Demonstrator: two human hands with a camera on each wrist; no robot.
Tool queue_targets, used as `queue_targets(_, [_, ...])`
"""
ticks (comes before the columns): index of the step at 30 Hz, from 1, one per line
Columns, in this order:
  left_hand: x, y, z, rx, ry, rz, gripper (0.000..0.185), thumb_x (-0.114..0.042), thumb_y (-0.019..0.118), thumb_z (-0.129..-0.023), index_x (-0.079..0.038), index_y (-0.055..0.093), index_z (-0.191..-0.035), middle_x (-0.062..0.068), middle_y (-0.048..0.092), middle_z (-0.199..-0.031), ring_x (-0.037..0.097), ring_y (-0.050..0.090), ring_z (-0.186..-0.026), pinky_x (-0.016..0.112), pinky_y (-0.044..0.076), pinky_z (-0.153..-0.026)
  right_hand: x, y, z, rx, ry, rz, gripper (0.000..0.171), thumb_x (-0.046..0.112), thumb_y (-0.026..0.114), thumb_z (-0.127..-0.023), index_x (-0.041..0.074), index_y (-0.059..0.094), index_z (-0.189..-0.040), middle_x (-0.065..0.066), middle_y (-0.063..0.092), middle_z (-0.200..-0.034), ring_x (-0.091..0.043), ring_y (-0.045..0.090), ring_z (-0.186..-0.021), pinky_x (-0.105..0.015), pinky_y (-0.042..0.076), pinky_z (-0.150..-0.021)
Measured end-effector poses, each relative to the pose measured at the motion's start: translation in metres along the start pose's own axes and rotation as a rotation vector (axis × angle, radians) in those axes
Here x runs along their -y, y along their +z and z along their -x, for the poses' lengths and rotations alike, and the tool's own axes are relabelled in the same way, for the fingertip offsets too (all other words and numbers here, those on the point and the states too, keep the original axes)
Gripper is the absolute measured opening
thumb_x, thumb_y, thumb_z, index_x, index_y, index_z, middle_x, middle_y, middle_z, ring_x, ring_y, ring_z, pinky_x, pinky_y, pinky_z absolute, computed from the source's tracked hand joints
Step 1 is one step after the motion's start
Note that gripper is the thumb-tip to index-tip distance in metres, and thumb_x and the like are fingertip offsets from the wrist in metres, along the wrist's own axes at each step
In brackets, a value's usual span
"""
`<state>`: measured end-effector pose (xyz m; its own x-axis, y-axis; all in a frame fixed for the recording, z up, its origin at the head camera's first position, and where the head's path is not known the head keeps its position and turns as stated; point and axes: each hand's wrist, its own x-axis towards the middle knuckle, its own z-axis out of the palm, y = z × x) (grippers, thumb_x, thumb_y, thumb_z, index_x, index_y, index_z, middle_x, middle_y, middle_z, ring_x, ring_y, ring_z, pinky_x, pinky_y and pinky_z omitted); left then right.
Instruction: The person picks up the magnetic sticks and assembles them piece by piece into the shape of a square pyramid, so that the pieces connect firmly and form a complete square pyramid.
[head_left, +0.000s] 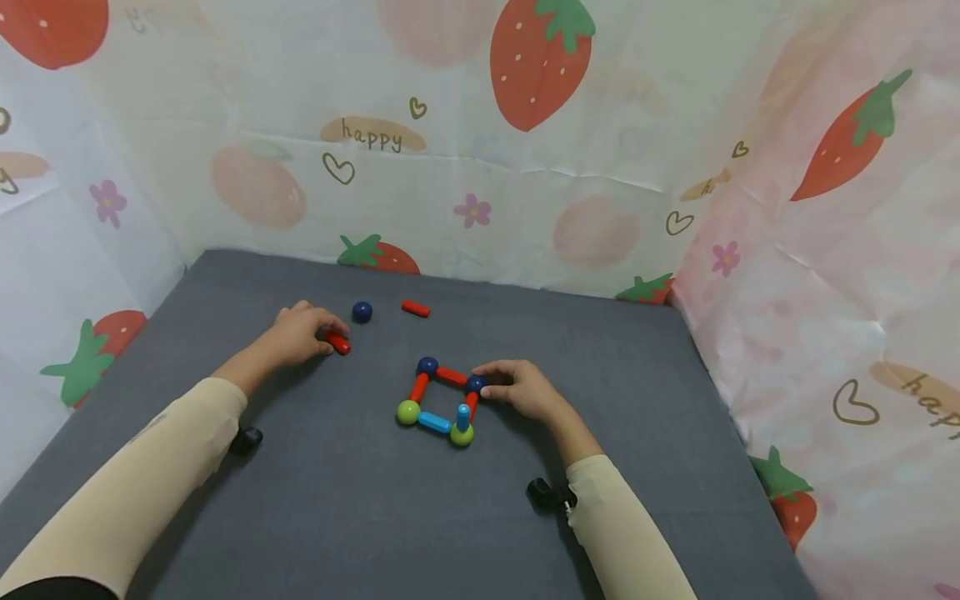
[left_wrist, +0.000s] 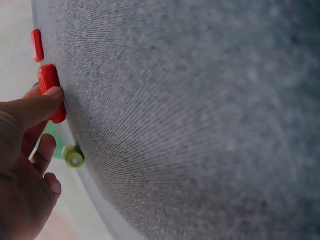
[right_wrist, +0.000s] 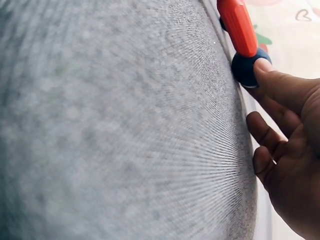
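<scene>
My left hand (head_left: 303,333) pinches a red rod (head_left: 339,343) between thumb and fingers, near the table's far left; the left wrist view shows the thumb on this red rod (left_wrist: 48,77). Toward the middle lies a four-sided frame of balls and rods. Its far corners are dark blue balls (head_left: 427,367), its near corners green balls (head_left: 408,412). Red rods (head_left: 452,377) form three sides and a light blue rod (head_left: 435,422) the near one. Another light blue rod (head_left: 462,416) stands upright on the near right ball. My right hand (head_left: 525,392) grips the far right blue ball (right_wrist: 245,70).
Beyond the left hand lie a loose dark blue ball (head_left: 362,312) and another red rod (head_left: 416,308). A small green piece (left_wrist: 74,156) shows below the left fingers in the left wrist view. Strawberry-print cloth (head_left: 480,167) hangs behind and beside the grey table (head_left: 360,517).
</scene>
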<state>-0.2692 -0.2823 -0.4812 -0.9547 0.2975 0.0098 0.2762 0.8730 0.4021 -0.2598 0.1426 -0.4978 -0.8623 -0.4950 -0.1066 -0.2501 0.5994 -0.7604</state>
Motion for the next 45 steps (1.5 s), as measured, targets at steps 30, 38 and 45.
queue_targets(30, [-0.013,0.001,0.009,-0.044,0.012,0.074,0.018,-0.021,0.079,-0.092,-0.018,0.078,-0.109,0.002,0.07,-0.101,0.026,0.047,-0.097,0.046,0.028,-0.086,0.002,0.0,0.001,-0.006,-0.004,-0.003,0.031,0.023,0.076,-0.094,0.025,0.074,-0.125,0.002,0.07,-0.123,-0.017,0.06,-0.103,-0.041,0.049,-0.093])
queue_targets(38, [-0.032,0.004,0.021,-0.078,0.022,0.192,0.018,-0.021,0.078,-0.092,-0.02,0.076,-0.11,0.005,0.063,-0.103,0.028,0.05,-0.102,0.052,0.037,-0.089,0.0,0.0,0.0,-0.004,-0.007,0.014,0.032,0.026,0.077,-0.094,0.028,0.074,-0.125,0.002,0.07,-0.124,-0.019,0.06,-0.106,-0.043,0.048,-0.096])
queue_targets(45, [-0.05,0.009,0.026,-0.097,0.065,0.29,0.017,-0.017,0.078,-0.092,-0.018,0.076,-0.109,0.002,0.067,-0.105,0.027,0.051,-0.099,0.043,0.042,-0.087,0.002,-0.001,0.0,-0.006,-0.008,0.012,0.032,0.024,0.077,-0.094,0.027,0.074,-0.125,0.002,0.07,-0.123,-0.018,0.06,-0.105,-0.042,0.048,-0.095])
